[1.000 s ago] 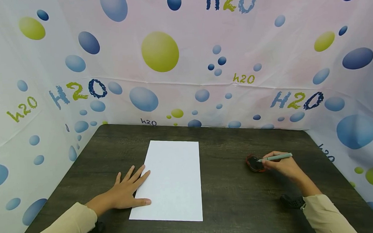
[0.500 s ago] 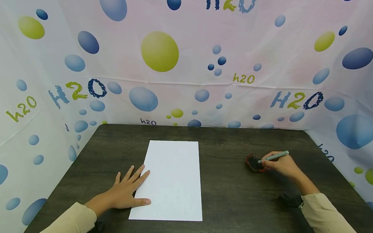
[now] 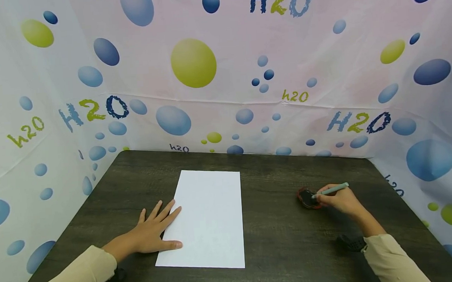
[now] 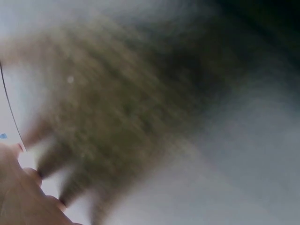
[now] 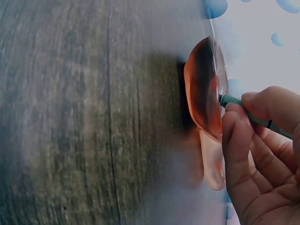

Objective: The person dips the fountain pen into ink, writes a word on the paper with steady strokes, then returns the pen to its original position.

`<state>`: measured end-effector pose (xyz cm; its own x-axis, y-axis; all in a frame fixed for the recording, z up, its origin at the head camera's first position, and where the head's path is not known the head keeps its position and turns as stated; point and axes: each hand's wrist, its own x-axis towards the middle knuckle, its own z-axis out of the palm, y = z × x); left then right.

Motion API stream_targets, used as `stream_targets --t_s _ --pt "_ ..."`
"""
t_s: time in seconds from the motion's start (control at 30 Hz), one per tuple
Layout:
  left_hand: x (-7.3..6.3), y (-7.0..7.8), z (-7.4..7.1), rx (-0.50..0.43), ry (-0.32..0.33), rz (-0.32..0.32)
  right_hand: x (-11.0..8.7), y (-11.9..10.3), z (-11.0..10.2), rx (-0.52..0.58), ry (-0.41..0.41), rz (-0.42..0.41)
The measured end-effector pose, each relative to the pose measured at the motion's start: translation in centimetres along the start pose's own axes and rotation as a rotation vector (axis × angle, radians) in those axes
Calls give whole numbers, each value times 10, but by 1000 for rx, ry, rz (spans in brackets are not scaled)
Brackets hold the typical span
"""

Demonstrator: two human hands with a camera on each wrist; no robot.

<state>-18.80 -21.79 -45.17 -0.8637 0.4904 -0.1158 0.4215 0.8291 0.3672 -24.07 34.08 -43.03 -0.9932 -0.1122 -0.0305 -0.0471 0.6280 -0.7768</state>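
Note:
My left hand (image 3: 148, 235) lies flat with fingers spread across the left edge of a white sheet of paper (image 3: 214, 218) on the dark table. In the left wrist view its palm and fingers (image 4: 18, 187) show at the lower left. At the right, my right hand (image 3: 342, 198) pinches a slim grey-green pen (image 3: 334, 189) between thumb and fingers. The pen's dark tip (image 5: 222, 99) is right at a small, shallow reddish dish (image 3: 307, 198) with a black inside. From the right wrist view the dish (image 5: 201, 89) looks glossy and translucent orange at the rim.
The dark wood-grain table (image 3: 277, 232) reaches back to a white wall cloth (image 3: 244, 46) printed with blue and green dots and H2O lettering. Black devices (image 3: 352, 242) sit at both wrists, by the cream sleeves (image 3: 393, 260).
The pen's far end has swung slightly left and up while its tip stays at the dish. My left hand and the paper have stayed in place.

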Motion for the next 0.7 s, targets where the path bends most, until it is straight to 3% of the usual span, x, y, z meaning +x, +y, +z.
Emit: stream_targets --t_s 0.7 --pt "-1 2 -3 9 -3 -2 -3 -5 2 -74 16 15"
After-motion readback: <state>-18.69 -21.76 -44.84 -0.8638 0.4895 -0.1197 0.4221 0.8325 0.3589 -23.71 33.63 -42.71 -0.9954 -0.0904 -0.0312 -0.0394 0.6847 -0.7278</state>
